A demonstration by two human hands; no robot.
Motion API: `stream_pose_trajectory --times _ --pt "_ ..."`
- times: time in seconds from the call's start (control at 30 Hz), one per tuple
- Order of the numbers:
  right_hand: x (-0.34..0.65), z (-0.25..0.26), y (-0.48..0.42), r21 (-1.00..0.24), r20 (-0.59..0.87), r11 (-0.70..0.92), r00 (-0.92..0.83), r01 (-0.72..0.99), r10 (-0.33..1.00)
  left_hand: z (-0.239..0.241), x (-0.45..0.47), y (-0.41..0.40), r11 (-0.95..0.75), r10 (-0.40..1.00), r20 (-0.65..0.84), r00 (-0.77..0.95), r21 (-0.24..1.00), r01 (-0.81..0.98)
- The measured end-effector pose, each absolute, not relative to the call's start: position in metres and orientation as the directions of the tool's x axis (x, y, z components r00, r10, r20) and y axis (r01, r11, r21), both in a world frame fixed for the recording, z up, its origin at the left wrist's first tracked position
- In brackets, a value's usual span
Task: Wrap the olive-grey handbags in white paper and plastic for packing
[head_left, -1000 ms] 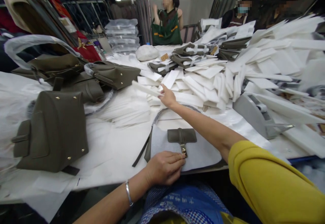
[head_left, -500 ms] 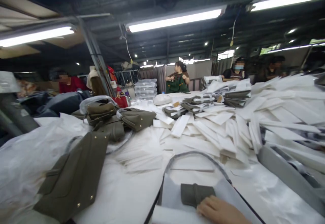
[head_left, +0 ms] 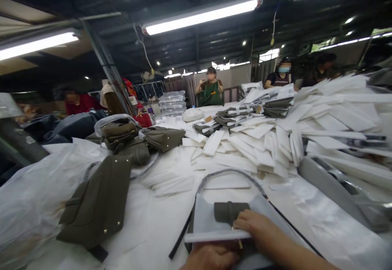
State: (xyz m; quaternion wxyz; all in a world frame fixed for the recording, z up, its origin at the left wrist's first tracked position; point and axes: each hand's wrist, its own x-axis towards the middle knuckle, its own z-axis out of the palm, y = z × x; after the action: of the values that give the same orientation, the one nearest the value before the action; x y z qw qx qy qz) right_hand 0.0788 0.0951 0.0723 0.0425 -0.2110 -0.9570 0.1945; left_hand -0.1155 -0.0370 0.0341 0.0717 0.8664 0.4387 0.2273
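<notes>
A handbag (head_left: pixel 277 221) with a dark olive flap tab (head_left: pixel 223 211) and pale wrapping lies before me at the bottom centre, its wrapped handle arching up. My right hand (head_left: pixel 255 225) comes from the right, its fingers bent and closed on the edge of the flap tab. Below it, my left hand (head_left: pixel 212 257) is at the bag's near side, against the edge of a white padding sheet (head_left: pixel 214 236); its fingers are mostly hidden. A small brass-coloured zip pull (head_left: pixel 240 244) shows between the hands.
Olive handbags (head_left: pixel 98 200) lie to the left beside crumpled clear plastic (head_left: pixel 36 196). White packing sheets (head_left: pixel 245 147) are heaped across the table's middle and right. A grey bag (head_left: pixel 333 192) rests at the right. Several people work behind, one holding a green bag (head_left: pixel 211 94).
My left hand has come into view at the bag's near side. The white padding sheet's edge has been raised, and the view has shifted slightly. Across the table, a person has turned and lifted a hand.
</notes>
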Motion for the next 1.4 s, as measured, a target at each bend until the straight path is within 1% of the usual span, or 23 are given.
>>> stream_pose_trajectory --times 0.07,0.13,0.2,0.33,0.5,0.57,0.63,0.67,0.73,0.8,0.87,0.97,1.1,1.23,1.4 --pt "0.081 0.081 0.095 -0.438 0.023 0.836 -0.925 0.331 0.378 0.036 -0.113 -0.045 -0.546 0.836 0.295 0.462 0.355 0.759" --pt "0.084 0.085 0.097 -0.46 0.045 0.835 -0.932 0.301 0.361 0.042 -0.112 -0.051 -0.519 0.854 0.275 0.442 0.377 0.767" --pt "0.085 0.085 0.099 -0.441 0.041 0.843 -0.932 0.308 0.361 0.046 -0.112 -0.053 -0.521 0.853 0.277 0.443 0.381 0.764" --pt "0.08 0.085 0.096 -0.352 -0.02 0.859 -0.921 0.371 0.389 0.047 -0.112 -0.051 -0.556 0.828 0.324 0.457 0.375 0.742" --pt "0.074 0.089 0.085 -0.312 -0.064 0.804 -0.855 0.507 0.514 0.044 -0.111 -0.048 -0.596 0.793 0.391 0.467 0.342 0.727" --pt "0.077 0.093 0.084 -0.313 -0.06 0.812 -0.864 0.493 0.501 0.044 -0.111 -0.048 -0.594 0.796 0.386 0.467 0.345 0.727" --pt "0.084 0.098 0.086 -0.306 0.023 0.854 -0.894 0.421 0.448 0.043 -0.112 -0.05 -0.597 0.795 0.38 0.473 0.348 0.723" --pt "0.089 0.101 0.087 -0.283 0.083 0.879 -0.903 0.384 0.421 0.041 -0.113 -0.052 -0.592 0.798 0.384 0.465 0.351 0.725" --pt "0.1 0.103 0.087 -0.197 0.181 0.919 -0.908 0.342 0.377 0.038 -0.113 -0.055 -0.558 0.818 0.389 0.423 0.358 0.749" --pt "0.111 0.101 0.085 -0.108 0.185 0.935 -0.917 0.337 0.352 0.035 -0.113 -0.057 -0.508 0.847 0.372 0.379 0.36 0.783" --pt "0.121 0.094 0.082 -0.066 0.133 0.935 -0.926 0.349 0.355 0.034 -0.112 -0.057 -0.489 0.86 0.347 0.375 0.347 0.8" --pt "0.132 0.079 0.081 -0.075 0.094 0.931 -0.927 0.356 0.362 0.036 -0.112 -0.056 -0.507 0.849 0.345 0.401 0.317 0.801" --pt "0.137 0.066 0.083 -0.071 0.108 0.943 -0.938 0.324 0.33 0.038 -0.113 -0.054 -0.546 0.816 0.377 0.438 0.254 0.798" --pt "0.136 0.065 0.08 -0.058 0.109 0.949 -0.943 0.311 0.315 0.035 -0.114 -0.055 -0.582 0.781 0.419 0.464 0.217 0.784" --pt "0.133 0.068 0.074 -0.115 0.055 0.963 -0.967 0.243 0.25 0.032 -0.115 -0.057 -0.584 0.771 0.438 0.463 0.196 0.788"
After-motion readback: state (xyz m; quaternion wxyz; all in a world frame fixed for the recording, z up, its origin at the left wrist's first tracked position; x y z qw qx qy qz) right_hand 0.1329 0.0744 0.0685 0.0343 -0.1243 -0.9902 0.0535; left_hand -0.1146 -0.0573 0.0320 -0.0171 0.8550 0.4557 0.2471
